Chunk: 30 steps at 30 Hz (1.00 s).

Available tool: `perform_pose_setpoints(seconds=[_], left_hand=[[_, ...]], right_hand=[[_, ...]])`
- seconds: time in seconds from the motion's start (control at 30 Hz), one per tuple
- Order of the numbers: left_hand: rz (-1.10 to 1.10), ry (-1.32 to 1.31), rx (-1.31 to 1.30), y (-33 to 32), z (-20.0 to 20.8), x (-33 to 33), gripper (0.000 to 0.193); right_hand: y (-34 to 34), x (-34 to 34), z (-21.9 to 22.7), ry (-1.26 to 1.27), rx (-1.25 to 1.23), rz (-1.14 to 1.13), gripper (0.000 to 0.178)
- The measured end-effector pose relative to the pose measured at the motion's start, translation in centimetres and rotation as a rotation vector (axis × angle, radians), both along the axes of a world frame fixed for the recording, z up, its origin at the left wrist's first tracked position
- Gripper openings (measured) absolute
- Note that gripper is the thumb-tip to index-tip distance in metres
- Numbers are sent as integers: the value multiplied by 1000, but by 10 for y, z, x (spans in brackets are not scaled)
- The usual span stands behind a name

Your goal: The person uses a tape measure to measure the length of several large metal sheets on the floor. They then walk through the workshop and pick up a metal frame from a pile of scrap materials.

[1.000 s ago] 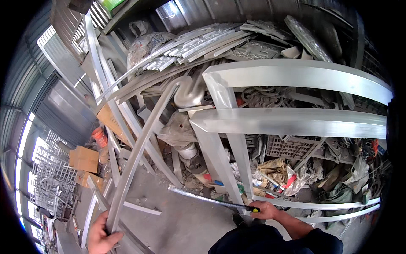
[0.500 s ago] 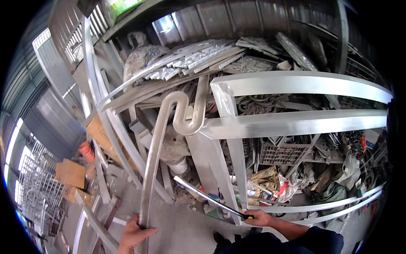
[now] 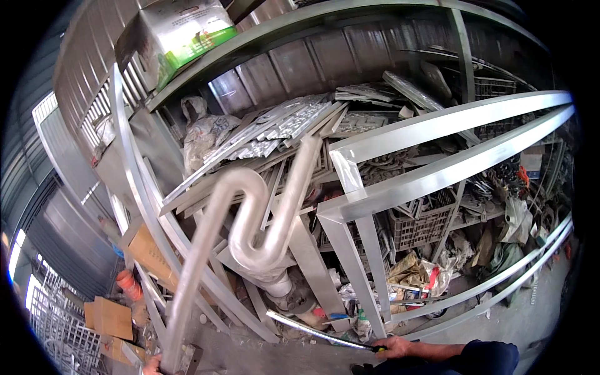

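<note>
My left hand (image 3: 152, 365) shows only in part at the bottom edge, closed on the lower end of a bent metal tube (image 3: 247, 231). The dull silver tube rises from it, curves into an S shape and ends in front of the stacked panels. Low on the right, my right hand (image 3: 392, 347) is closed round the dark end of a long thin silver strip (image 3: 319, 331). A bit of yellow shows at its grip, and the strip points left. Just above this hand stand the legs of a silver metal frame (image 3: 356, 269).
Ornamental metal panels (image 3: 284, 122) lie stacked on a shelf behind. A dark plastic crate (image 3: 422, 225) sits behind the frame. Cardboard boxes (image 3: 111, 317) and an orange cylinder (image 3: 129, 284) are at left. Long metal bars (image 3: 134, 156) lean there. A green-and-white box (image 3: 187, 34) sits overhead.
The tube's S bend has moved lower and left, looking nearer, and my left hand has slid toward the bottom left. My right hand still holds the strip, now lower. The view has shifted upward.
</note>
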<state>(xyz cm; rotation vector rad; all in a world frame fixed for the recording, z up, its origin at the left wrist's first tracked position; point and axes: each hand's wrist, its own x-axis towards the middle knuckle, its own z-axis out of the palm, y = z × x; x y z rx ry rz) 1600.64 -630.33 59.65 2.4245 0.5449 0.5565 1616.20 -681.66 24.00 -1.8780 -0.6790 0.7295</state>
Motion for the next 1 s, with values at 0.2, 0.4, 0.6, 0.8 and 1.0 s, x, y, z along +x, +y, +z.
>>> perform_pose_setpoints(seconds=[0.2,0.4,0.6,0.8,1.0], left_hand=[[-95,-168,178,5,94,101,52],[-120,-115,448,-42,183,272,58],[-168,-58,279,-42,199,393,51],[-203,40,140,-25,183,450,40],[-271,-48,174,-13,187,461,50]], right_hand=[[-3,4,2,42,-98,-8,54],[-31,29,-3,0,-111,-212,54],[-67,33,-17,-8,-82,-491,47],[-86,23,-13,-11,-168,-562,48],[-58,24,2,31,-138,-482,51]])
